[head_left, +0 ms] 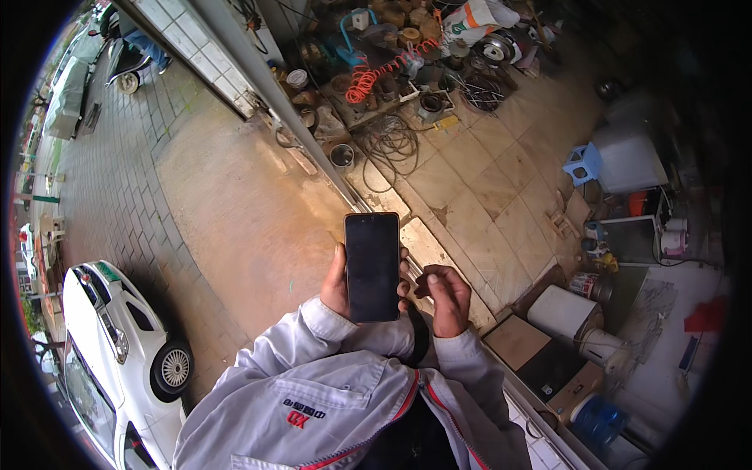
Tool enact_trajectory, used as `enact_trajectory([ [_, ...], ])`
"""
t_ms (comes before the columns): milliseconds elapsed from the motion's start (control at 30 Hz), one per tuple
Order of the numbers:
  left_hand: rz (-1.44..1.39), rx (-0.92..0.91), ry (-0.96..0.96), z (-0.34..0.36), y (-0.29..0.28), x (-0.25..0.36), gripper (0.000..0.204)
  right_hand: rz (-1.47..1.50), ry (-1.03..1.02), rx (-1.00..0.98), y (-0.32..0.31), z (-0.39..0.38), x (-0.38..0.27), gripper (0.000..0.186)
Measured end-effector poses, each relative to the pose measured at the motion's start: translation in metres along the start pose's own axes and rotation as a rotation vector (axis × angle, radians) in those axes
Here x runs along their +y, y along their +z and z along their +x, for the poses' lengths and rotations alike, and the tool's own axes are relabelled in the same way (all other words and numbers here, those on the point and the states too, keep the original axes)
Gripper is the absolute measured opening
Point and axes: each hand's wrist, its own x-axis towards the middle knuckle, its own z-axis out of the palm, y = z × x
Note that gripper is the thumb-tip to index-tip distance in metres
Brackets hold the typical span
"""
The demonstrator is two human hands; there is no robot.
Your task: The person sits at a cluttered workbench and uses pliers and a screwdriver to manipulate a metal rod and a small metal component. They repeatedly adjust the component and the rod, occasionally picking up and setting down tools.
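Observation:
In the middle of the head view a black smartphone point(371, 266) with a dark screen is held upright by my left hand point(338, 282), thumb along its left edge and fingertips round its right. My right hand point(446, 301) is just right of the phone, apart from it, fingers curled with nothing visible in them. Both wrists come out of light grey jacket sleeves.
A white car point(117, 360) stands at lower left on paving point(117, 196); another person point(149, 51) is by a scooter at upper left. Doorway rails point(313, 157) divide paving from a tiled floor point(486, 180), with cluttered tools, a red coiled hose point(364, 82), boxes and a water jug point(595, 423).

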Motion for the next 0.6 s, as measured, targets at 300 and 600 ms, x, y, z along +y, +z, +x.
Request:
enact_trajectory([
  [300,0.015,0.092,-0.018,0.041,-0.003,0.016,0.09,-0.225,-0.002,0.207,-0.042,0.009,0.027,0.016],
  [600,0.092,0.113,-0.092,0.138,-0.002,-0.014,0.09,-0.128,-0.053,0.344,-0.117,0.042,-0.002,0.014],
])
